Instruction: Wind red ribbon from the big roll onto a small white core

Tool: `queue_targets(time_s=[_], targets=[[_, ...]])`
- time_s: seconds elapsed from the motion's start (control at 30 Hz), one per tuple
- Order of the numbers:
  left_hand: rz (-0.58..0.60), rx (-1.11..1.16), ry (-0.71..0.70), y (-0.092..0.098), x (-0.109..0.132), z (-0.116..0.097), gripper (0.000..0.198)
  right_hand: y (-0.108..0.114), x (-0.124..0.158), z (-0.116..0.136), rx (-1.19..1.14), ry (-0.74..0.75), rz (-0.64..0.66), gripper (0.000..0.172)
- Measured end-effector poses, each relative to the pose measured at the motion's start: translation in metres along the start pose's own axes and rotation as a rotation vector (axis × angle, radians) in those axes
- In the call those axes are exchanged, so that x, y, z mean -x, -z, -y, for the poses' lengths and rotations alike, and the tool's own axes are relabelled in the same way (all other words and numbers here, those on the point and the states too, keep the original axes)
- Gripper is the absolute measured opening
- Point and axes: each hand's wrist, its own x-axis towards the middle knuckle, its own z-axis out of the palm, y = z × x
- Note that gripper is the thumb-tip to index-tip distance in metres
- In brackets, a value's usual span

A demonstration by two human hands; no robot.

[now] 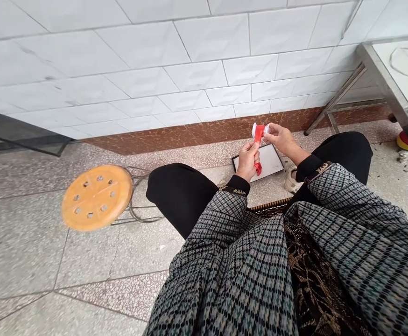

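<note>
My right hand (283, 140) is closed on a white spool (254, 130), gripping it by its right-hand rim. Red ribbon (259, 132) is wound on the spool's core and runs down from it. My left hand (247, 162) is closed around that hanging length, just below and left of the spool. A crumpled red end of the ribbon pokes out beneath my left fist. Below both hands, a shallow white box or lid with a dark edge (270, 161) lies between my feet, partly covered by my left hand.
An orange round stool (97, 198) with holes in its seat is to the left. A metal-framed table (382, 70) stands at the right, with a wire loop on top. A red and yellow object (404, 141) sits beneath it. The white tiled wall (193, 39) rises ahead.
</note>
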Motion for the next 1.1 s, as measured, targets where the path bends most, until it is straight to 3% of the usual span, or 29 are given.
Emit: queue_targets(time_s=[0.27,0.37,0.57,0.73,0.93,1.1], targets=[[-0.012,-0.087,-0.021,-0.008,0.006,-0.004,0.026,-0.010,0.011,0.014,-0.453,-0.353,0.056,0.008],[-0.025,-0.098,-0.042,-0.006,0.005,-0.002,0.030,-0.011,0.012,0.016,-0.498,-0.383,0.057,0.008],[0.017,-0.194,-0.093,-0.001,0.001,-0.001,0.035,-0.010,0.013,0.018,-0.621,-0.488,0.056,0.025],[-0.037,-0.275,-0.103,0.002,0.000,0.000,0.043,-0.008,0.014,0.019,-0.599,-0.530,0.080,0.030],[-0.055,-0.238,-0.053,0.008,-0.004,0.005,0.045,-0.007,0.016,0.026,-0.660,-0.592,0.136,0.036],[0.058,-0.134,-0.065,0.010,-0.003,0.001,0.049,-0.003,0.014,0.026,-0.672,-0.734,0.236,0.040]])
